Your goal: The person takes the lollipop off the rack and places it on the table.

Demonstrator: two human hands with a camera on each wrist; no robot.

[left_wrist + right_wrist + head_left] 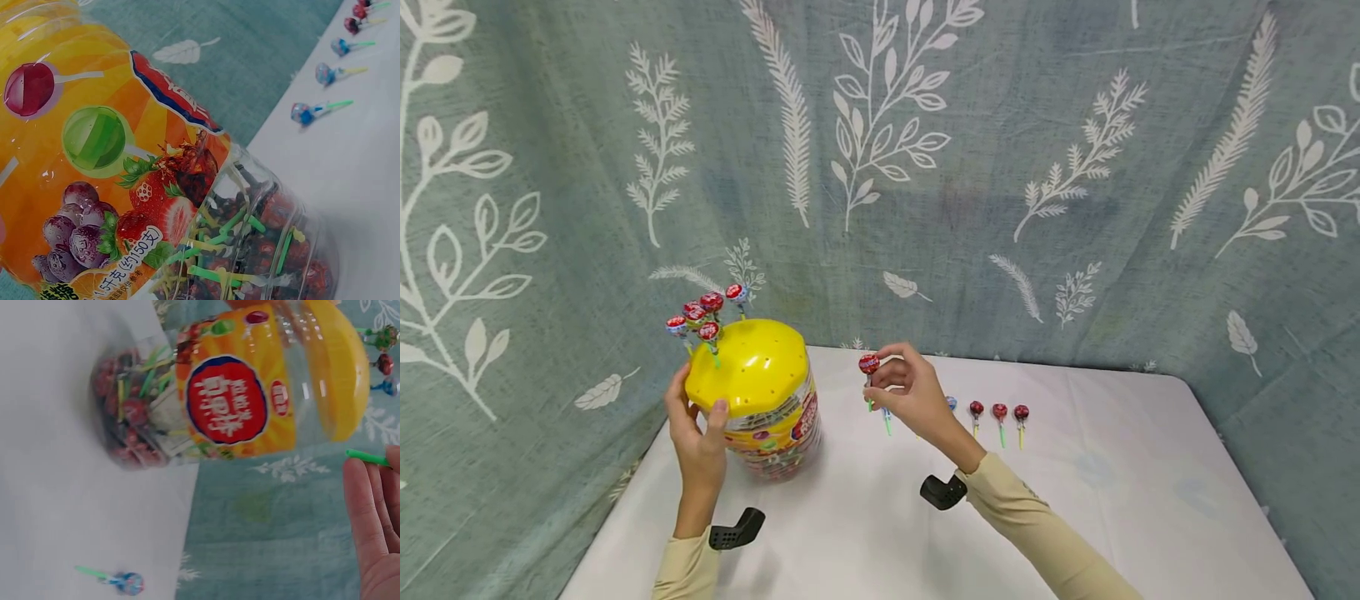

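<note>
A clear plastic jar (808,425) with a fruit-printed label and a yellow lid (767,354) stands on the table, lollipops packed inside it. Small holes dot the lid, and several lollipops (708,331) stand upright in it on the left side. My left hand (698,450) holds the jar at the lid, thumb on the near side and fingers round the left. To the right of the jar, my right hand (921,404) pinches a red-wrapped lollipop (868,364) by its green stick (365,456), head up, above the table and apart from the lid.
A row of lollipops lies on the white-covered table (1097,483), red ones (999,412) at the right and blue ones (325,74) nearer the jar. My right hand partly hides the row in the head view. A leaf-patterned curtain (970,250) hangs behind the table.
</note>
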